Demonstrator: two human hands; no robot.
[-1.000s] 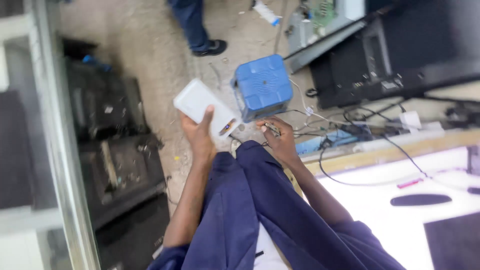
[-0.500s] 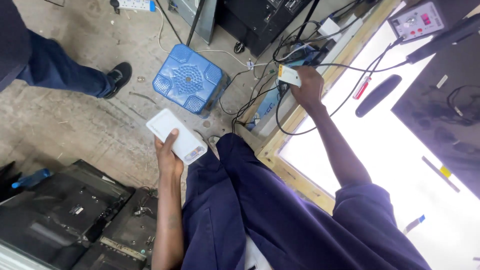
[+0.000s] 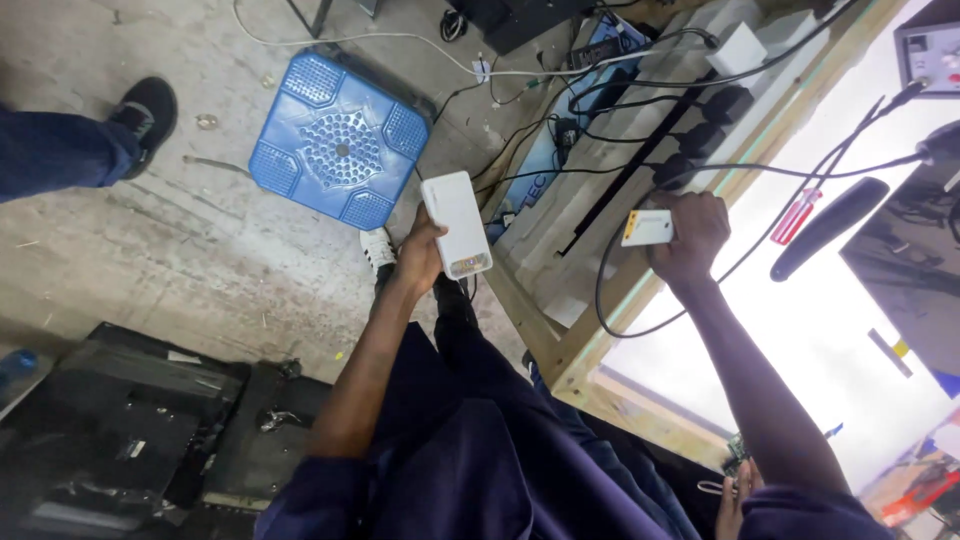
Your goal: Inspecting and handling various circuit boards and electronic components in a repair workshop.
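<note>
My left hand grips a white rectangular device by its lower end, held above the floor beside the wooden bench edge. My right hand is raised over the bench and holds a small white flat part with a yellow mark at one end. Black cables loop just below that hand. Both arms come out of dark blue sleeves.
A blue plastic stool stands on the concrete floor left of my left hand. Another person's leg and black shoe are at far left. Dark electronics casings lie lower left. A red-handled screwdriver and a black bar lie on the bright bench top.
The view has swung and closed in. My left hand has carried the white device toward the bench, and my right hand has lifted the small white part up over the bench top.
</note>
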